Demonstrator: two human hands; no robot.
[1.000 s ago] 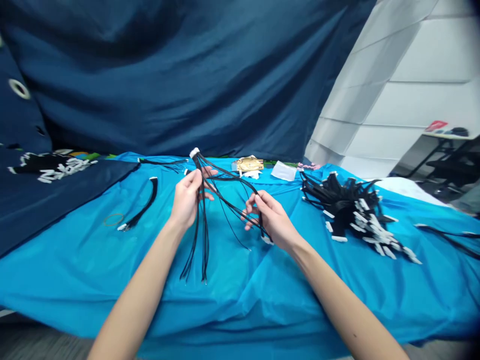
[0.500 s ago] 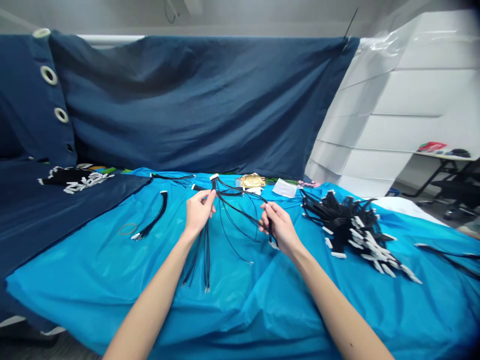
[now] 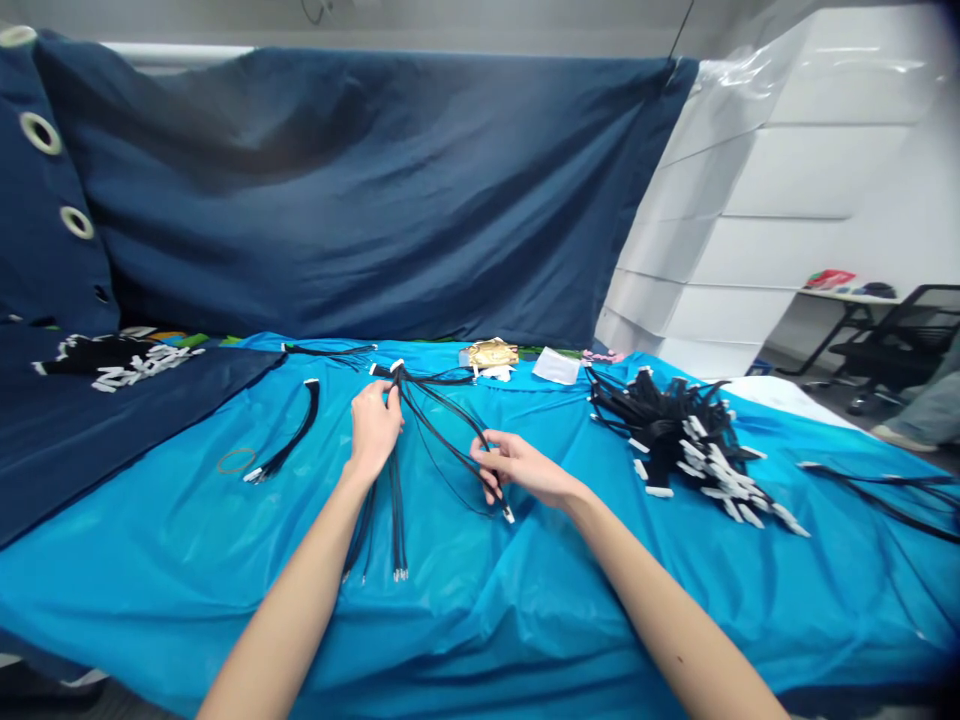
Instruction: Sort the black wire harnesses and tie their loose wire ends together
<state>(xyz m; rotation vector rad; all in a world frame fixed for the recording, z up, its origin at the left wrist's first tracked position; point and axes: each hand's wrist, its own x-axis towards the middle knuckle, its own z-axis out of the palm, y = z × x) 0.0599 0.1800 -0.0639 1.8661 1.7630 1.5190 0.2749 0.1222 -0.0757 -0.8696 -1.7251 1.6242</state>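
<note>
My left hand [image 3: 376, 425] pinches a black wire harness [image 3: 442, 405] just below its white connector [image 3: 397, 367]. Several loose strands of the harness hang under that hand, their bare-looking ends over the blue sheet. Lower and to the right, my right hand [image 3: 517, 466] has its fingers closed around other wires of the same harness, near a small white connector [image 3: 509, 515] at their end. One thin wire droops between both hands. Behind my left hand, another black cable [image 3: 450, 379] lies on the sheet.
A big heap of black cables with white connectors [image 3: 675, 430] lies at right, a smaller heap [image 3: 124, 358] at far left. A single cable [image 3: 296, 440] and a rubber band [image 3: 237, 461] rest left of my hands. Gold packaging [image 3: 491, 353] and a white paper [image 3: 556, 366] lie behind.
My right hand has moved left and slightly down along the wires, closer to my left hand. The harness wires now run more together toward it. The view has shifted a little.
</note>
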